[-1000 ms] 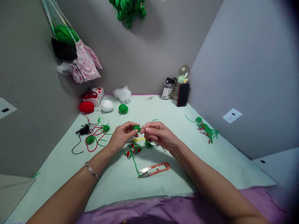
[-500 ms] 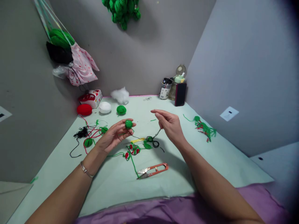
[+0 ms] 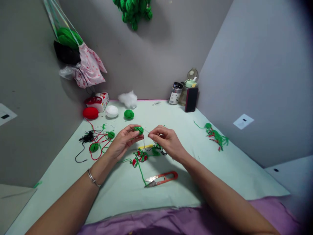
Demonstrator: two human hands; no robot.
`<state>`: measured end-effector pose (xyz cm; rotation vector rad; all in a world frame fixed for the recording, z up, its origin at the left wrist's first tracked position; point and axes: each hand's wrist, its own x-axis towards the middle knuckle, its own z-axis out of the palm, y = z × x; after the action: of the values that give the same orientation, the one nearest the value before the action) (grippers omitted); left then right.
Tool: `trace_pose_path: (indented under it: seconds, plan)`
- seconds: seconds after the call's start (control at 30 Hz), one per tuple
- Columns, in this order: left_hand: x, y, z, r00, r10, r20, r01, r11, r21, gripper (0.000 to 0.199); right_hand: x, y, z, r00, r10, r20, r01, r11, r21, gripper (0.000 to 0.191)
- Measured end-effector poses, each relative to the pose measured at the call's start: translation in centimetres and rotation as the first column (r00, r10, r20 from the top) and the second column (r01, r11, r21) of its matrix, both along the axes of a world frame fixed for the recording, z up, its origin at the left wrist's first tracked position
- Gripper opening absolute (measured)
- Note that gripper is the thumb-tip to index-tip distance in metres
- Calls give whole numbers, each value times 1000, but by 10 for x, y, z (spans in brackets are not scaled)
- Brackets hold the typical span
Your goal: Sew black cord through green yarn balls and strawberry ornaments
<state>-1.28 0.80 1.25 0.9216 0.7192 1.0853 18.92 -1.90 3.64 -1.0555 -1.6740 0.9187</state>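
Between the fingertips of my left hand (image 3: 125, 139) is a small green crocheted ball (image 3: 139, 130). Black yarn (image 3: 144, 143) hangs from the ball and loops toward my right hand (image 3: 164, 139). My right thumb and index finger pinch a thin needle (image 3: 146, 131), its tip pointing at the ball but apart from it. Below the hands lie small red, white and green crocheted pieces (image 3: 140, 156) and a yellow strip (image 3: 146, 147). Orange-handled thread snips (image 3: 162, 179) rest nearer to me, blades beside a green yarn end.
Red (image 3: 90, 113), white (image 3: 111, 111) and green (image 3: 129, 114) yarn balls sit at the back left, near white stuffing (image 3: 128, 99). Tangled black yarn (image 3: 87, 136) lies left. A phone (image 3: 191, 100) and a pen cup (image 3: 175, 93) stand at the back. Yarn scraps (image 3: 216, 135) lie right.
My right hand has come left and down toward the ball, and the needle now shows in its pinch. The ball has turned in my left fingers. The view has shifted slightly.
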Motion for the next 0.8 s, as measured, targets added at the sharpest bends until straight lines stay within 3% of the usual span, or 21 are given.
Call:
trace_pose_path:
  seconds: [0.07,0.33,0.8]
  plan:
    - [0,0,0,1000,4,1,-4,1000,5,28,-1,-1,0,999,-21,28,20,999,39,15]
    - [0,0,0,1000,3,-10,-3,1000,20,29,-7,-5,0,998,63,23,-59,989,-134,19]
    - [0,0,-2,1000,14,-26,-13,999,45,32,-11,-5,-2,997,74,-4,-73,973,-220,21]
